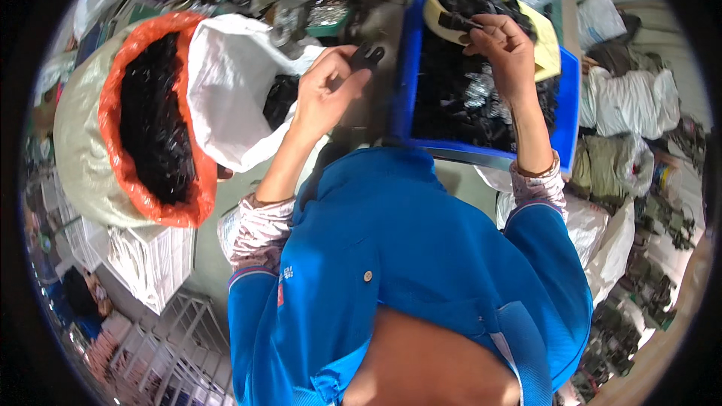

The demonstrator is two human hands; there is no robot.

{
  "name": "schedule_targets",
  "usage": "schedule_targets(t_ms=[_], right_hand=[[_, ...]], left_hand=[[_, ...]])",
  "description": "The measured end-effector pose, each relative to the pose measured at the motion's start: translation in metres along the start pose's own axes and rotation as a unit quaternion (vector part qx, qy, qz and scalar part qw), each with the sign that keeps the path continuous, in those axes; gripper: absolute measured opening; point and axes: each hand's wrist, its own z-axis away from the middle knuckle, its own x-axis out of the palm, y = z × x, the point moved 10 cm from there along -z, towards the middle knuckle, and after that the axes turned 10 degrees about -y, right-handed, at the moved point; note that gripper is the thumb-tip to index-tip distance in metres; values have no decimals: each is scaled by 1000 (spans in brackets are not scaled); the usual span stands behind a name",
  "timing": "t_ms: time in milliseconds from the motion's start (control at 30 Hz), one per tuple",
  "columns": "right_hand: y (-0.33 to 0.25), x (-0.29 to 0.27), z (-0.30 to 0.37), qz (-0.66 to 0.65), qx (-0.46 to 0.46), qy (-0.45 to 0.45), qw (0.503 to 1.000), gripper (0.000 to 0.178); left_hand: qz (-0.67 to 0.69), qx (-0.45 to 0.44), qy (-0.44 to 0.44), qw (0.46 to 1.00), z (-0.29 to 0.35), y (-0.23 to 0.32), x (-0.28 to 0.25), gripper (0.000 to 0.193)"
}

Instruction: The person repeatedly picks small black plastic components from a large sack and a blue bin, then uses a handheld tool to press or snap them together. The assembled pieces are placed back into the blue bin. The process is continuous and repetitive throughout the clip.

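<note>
My left hand (325, 90) pinches a flat black plastic part (367, 57) with a notched, forked end, held up between the white sack and the blue bin. My right hand (505, 53) is above the yellow container, its thumb and fingertips closed on a small black part (453, 22) with a thin, shiny piece by the fingertips. Below it, the pale yellow container (547, 45) holds many black pieces and rests tilted on the blue bin (412, 68). Inside the bin lie black parts and a heap of shiny metal pieces (480, 90).
Left of me stand an open white sack (226, 83) with black parts inside and a large sack with an orange liner (109, 128), full of black pieces. A green tray (328, 28) of small shiny parts sits behind. White crates (162, 263) and bundled bags (632, 101) flank me.
</note>
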Motion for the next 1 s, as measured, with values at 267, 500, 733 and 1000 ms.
schedule_targets(t_ms=[267,500,733,1000], right_hand=[[29,143,-28,-90,19,-148,985,29],[27,189,-53,9,-1,-149,989,27],[25,201,-65,88,-12,-128,988,23],[25,221,-70,45,-52,-136,988,26]], left_hand=[[-71,18,1,997,19,6,-72,28],[-136,64,-28,988,21,18,-106,33],[-202,69,-50,976,8,25,-128,30],[-300,114,-106,941,-6,39,-128,23]])
